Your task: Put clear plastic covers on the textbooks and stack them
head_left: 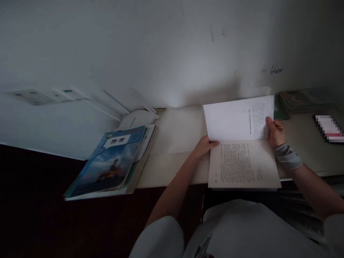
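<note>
An open book [236,163] with printed pages lies turned sideways in front of me, its lower part reaching past the desk's front edge. My left hand [204,146] is closed on the book's left edge near the fold, thumb resting on the paper. On the other side, my right hand [275,132] grips the right edge of the raised upper page, thumb on top; a grey band wraps that wrist. The upper page is mostly blank with some text at its right. The fingers beneath the book are hidden.
A stack of books [107,168] with a blue cover overhangs the desk [172,168] at the left. More books [303,100] and a phone [329,129] with a blurred-out screen lie at the right. A marked wall [174,53] rises behind; sockets [34,96] are at the left.
</note>
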`<action>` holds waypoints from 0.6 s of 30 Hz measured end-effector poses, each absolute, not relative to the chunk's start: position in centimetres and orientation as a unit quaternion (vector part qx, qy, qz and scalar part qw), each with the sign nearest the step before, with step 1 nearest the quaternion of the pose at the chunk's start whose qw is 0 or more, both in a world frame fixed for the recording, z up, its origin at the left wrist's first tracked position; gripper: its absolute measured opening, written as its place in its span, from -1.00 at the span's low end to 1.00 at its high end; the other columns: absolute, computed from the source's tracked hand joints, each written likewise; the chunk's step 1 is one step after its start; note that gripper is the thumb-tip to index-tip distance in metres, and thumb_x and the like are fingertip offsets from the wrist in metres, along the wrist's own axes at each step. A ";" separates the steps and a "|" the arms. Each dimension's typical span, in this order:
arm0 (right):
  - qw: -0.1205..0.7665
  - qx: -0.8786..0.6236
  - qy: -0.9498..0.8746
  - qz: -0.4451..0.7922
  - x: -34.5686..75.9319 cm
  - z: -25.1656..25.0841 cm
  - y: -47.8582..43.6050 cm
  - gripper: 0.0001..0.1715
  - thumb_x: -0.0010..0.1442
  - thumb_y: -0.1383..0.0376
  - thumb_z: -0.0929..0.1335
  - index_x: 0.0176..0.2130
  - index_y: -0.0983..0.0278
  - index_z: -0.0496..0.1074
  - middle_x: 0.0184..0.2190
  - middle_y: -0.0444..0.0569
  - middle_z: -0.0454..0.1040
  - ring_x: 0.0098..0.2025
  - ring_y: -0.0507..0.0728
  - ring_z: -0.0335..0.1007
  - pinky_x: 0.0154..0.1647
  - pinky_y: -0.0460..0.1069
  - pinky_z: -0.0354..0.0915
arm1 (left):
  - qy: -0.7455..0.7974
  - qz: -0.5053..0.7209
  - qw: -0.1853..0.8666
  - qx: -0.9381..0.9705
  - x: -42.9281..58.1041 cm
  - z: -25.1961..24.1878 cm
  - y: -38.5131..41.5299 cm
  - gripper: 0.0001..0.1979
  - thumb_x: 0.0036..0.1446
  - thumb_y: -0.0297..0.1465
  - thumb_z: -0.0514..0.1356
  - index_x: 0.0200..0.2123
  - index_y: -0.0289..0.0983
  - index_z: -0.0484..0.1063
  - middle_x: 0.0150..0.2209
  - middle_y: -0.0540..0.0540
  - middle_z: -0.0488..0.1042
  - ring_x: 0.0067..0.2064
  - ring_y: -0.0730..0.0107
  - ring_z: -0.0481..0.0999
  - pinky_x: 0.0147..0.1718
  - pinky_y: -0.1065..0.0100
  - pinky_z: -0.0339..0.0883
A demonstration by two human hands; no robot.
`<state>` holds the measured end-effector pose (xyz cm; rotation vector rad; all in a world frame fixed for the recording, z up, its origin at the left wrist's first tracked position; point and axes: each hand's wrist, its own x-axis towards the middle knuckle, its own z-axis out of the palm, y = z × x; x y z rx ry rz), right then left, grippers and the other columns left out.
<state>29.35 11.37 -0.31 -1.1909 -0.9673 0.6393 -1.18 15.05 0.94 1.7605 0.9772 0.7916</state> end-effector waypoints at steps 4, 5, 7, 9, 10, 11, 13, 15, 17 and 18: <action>0.709 -0.512 -0.384 0.298 29.6 0.1 11.7 -0.57 0.03 -0.03 0.42 -0.59 0.18 0.30 -0.59 -0.20 0.35 -0.53 0.01 0.20 -0.47 -0.03 0.24 | 0.453 0.336 0.434 0.702 -1.8 -0.2 15.6 -0.61 -0.05 -0.17 0.29 -0.20 -0.30 0.53 -0.25 -0.11 0.59 -0.15 0.16 0.53 -0.11 0.16 0.40; 0.701 -0.505 -0.394 0.314 29.9 0.2 11.8 -0.61 0.02 -0.03 0.43 -0.55 0.17 0.36 -0.55 -0.20 0.41 -0.49 0.03 0.26 -0.41 -0.01 0.29 | 0.472 0.346 0.427 0.690 -2.0 -0.7 15.7 -0.62 -0.07 -0.16 0.29 -0.23 -0.31 0.53 -0.29 -0.10 0.58 -0.19 0.18 0.53 -0.17 0.20 0.41; 0.667 -0.495 -0.433 0.350 30.5 0.3 11.9 -0.68 -0.05 -0.02 0.47 -0.45 0.15 0.46 -0.43 -0.18 0.51 -0.39 0.07 0.36 -0.27 0.04 0.35 | 0.503 0.368 0.423 0.658 -2.3 -1.6 15.9 -0.61 -0.12 -0.14 0.32 -0.30 -0.32 0.52 -0.39 -0.07 0.55 -0.29 0.25 0.51 -0.28 0.29 0.40; 0.620 -0.504 -0.484 0.357 31.2 0.2 12.0 -0.63 -0.12 -0.01 0.49 -0.37 0.18 0.51 -0.36 -0.14 0.55 -0.33 0.10 0.40 -0.21 0.08 0.36 | 0.531 0.387 0.419 0.627 -2.3 -2.3 16.2 -0.62 -0.11 -0.09 0.31 -0.42 -0.32 0.48 -0.50 -0.01 0.47 -0.40 0.33 0.45 -0.40 0.36 0.34; 0.602 -0.514 -0.505 0.345 31.5 0.1 12.1 -0.62 -0.12 -0.01 0.49 -0.38 0.20 0.51 -0.37 -0.13 0.55 -0.33 0.11 0.41 -0.22 0.08 0.36 | 0.543 0.395 0.410 0.617 -2.2 -2.5 16.4 -0.61 -0.09 -0.06 0.28 -0.50 -0.31 0.44 -0.56 0.02 0.41 -0.45 0.37 0.41 -0.45 0.38 0.29; 0.588 -0.525 -0.522 0.327 31.7 -0.1 12.3 -0.62 -0.10 -0.01 0.48 -0.39 0.21 0.50 -0.40 -0.12 0.54 -0.34 0.11 0.40 -0.24 0.08 0.35 | 0.552 0.402 0.399 0.612 -2.1 -2.5 16.5 -0.58 -0.05 -0.04 0.25 -0.57 -0.30 0.38 -0.61 0.04 0.34 -0.48 0.40 0.37 -0.49 0.40 0.24; 0.583 -0.546 -0.534 0.277 31.6 -0.6 12.7 -0.63 -0.03 -0.02 0.44 -0.43 0.23 0.46 -0.47 -0.13 0.49 -0.38 0.10 0.37 -0.30 0.05 0.33 | 0.542 0.433 0.393 0.604 -1.7 -2.4 16.8 -0.57 -0.03 -0.04 0.24 -0.59 -0.29 0.32 -0.62 0.05 0.28 -0.49 0.43 0.34 -0.50 0.41 0.20; 0.602 -0.552 -0.521 0.250 31.0 -1.1 13.1 -0.64 -0.03 0.01 0.45 -0.37 0.23 0.43 -0.50 -0.14 0.44 -0.42 0.09 0.35 -0.36 0.03 0.32 | 0.494 0.485 0.423 0.584 -1.3 -1.8 16.9 -0.63 -0.09 -0.09 0.31 -0.46 -0.29 0.38 -0.51 0.03 0.37 -0.43 0.43 0.38 -0.45 0.42 0.24; 0.623 -0.547 -0.499 0.252 30.2 -1.3 13.4 -0.54 -0.06 0.04 0.47 -0.20 0.21 0.40 -0.50 -0.16 0.44 -0.46 0.08 0.35 -0.42 0.02 0.32 | 0.440 0.533 0.470 0.550 -0.8 -1.1 16.9 -0.59 -0.15 -0.13 0.36 -0.30 -0.28 0.41 -0.37 -0.02 0.46 -0.35 0.41 0.43 -0.38 0.41 0.29; 0.635 -0.541 -0.484 0.263 29.9 -1.3 13.4 -0.43 -0.08 0.05 0.49 -0.11 0.19 0.37 -0.49 -0.16 0.45 -0.48 0.08 0.35 -0.43 0.03 0.34 | 0.422 0.547 0.487 0.534 -0.6 -0.9 16.8 -0.56 -0.15 -0.15 0.37 -0.25 -0.28 0.41 -0.32 -0.04 0.48 -0.32 0.40 0.44 -0.35 0.40 0.30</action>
